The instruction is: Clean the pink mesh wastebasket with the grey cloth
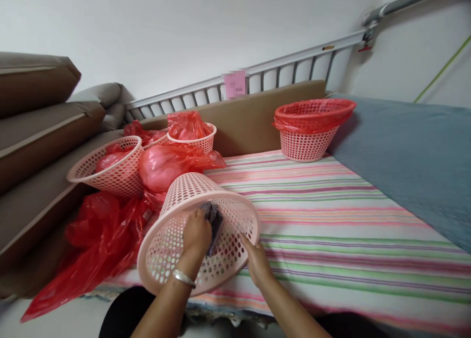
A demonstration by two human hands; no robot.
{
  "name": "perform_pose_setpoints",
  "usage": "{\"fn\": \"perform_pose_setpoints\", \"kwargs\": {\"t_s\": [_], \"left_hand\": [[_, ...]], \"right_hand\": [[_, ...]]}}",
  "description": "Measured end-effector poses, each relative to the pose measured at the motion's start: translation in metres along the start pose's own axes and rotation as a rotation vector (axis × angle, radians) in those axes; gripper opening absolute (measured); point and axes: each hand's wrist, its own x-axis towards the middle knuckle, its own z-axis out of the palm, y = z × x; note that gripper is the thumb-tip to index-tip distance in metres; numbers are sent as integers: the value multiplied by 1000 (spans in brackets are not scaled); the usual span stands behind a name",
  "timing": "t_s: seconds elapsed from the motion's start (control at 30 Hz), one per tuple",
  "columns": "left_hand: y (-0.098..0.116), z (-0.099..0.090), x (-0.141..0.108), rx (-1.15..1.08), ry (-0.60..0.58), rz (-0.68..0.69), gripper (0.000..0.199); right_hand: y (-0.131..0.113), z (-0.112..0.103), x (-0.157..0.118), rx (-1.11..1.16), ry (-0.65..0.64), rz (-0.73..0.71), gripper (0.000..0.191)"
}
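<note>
A pink perforated plastic basket (191, 186) lies tilted on the striped sheet, its mouth facing me. My left hand (196, 232), with a silver bracelet at the wrist, reaches inside the basket. Its fingers are closed around a dark grey cloth (214, 222) near the inner wall. My right hand (257, 260) grips the basket's right rim, thumb on the inside; the other fingers are mostly hidden behind the wall. Left of the basket are a stuffed red plastic bag (164, 166) and a loose red plastic bag (106, 230).
Another pink basket (128, 176) and a smaller one (206, 142) hold red bags at the left. A red-lined basket (307, 144) stands at the back right on the striped sheet (331, 220). Stacked cushions (44, 137) border the left; a blue cover (412, 156) lies right.
</note>
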Motion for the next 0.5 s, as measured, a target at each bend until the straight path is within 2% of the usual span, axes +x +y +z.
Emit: {"fn": "perform_pose_setpoints", "kwargs": {"t_s": [0.1,0.17,0.2,0.23,0.33,0.37,0.5], "left_hand": [[11,13,-2,66,10,22,53],[10,23,3,107,24,0,70],[8,27,7,123,19,-7,72],[4,30,11,134,3,-6,67],[-9,31,23,144,-61,1,31],[-13,28,25,143,-70,-2,27],[-23,12,20,158,-38,-14,36]], "right_hand": [[1,0,1,-6,1,-1,56],[1,0,1,4,-22,9,56],[0,0,1,7,-29,13,56],[0,0,1,11,-31,14,56],[-1,0,-1,15,-23,24,55],[-1,0,-1,13,-18,27,54],[-1,1,-2,-21,-21,10,52]]}}
